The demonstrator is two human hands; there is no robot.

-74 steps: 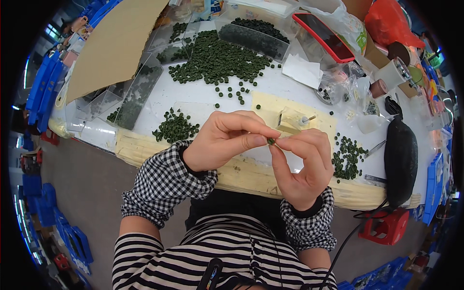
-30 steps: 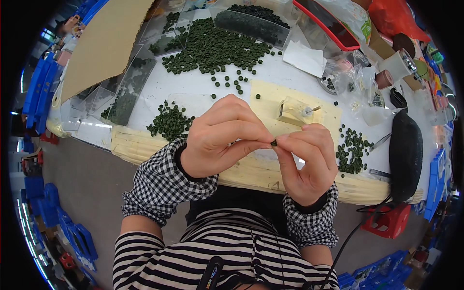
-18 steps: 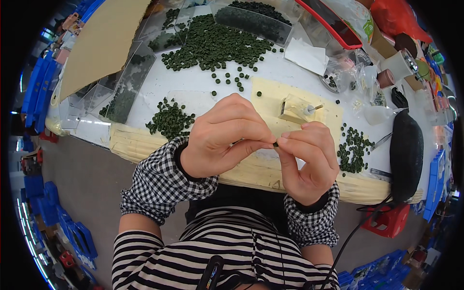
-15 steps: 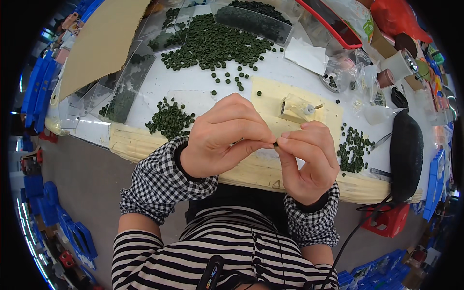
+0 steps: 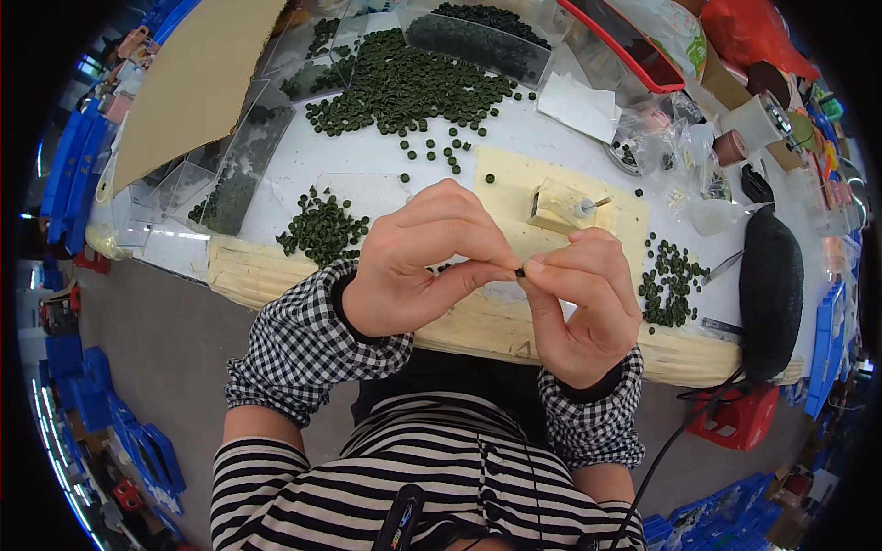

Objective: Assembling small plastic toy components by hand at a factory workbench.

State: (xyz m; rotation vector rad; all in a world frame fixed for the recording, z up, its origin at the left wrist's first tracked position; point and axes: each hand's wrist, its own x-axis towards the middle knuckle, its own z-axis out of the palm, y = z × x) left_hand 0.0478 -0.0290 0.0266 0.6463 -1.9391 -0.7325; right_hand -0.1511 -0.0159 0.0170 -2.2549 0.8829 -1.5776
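Pinched between thumb and forefinger tips of both hands is a small dark green round piece [image 5: 520, 273], mostly covered by the fingers. My left hand [image 5: 427, 253] grips it from one side and my right hand [image 5: 588, 298] from the other, their fingertips touching, over the near table edge. Left of my left hand is a small heap of dark green pieces [image 5: 323, 228]. A scattered group of similar pieces [image 5: 671, 286] lies right of my right hand. Beyond the hands stands a cream block with a metal pin [image 5: 565, 206] on a cream sheet [image 5: 505, 165].
A large pile of green pieces [image 5: 404, 83] spreads over the white table at the back. Clear plastic trays [image 5: 243, 165] and a cardboard sheet [image 5: 193, 83] are at left. White paper [image 5: 579, 106], a red-rimmed box [image 5: 634, 46] and a black pouch [image 5: 772, 285] lie right.
Both hands keep the same pinch on the small green piece, with only slight finger movement. The view has shifted a little; the things on the table stay put.
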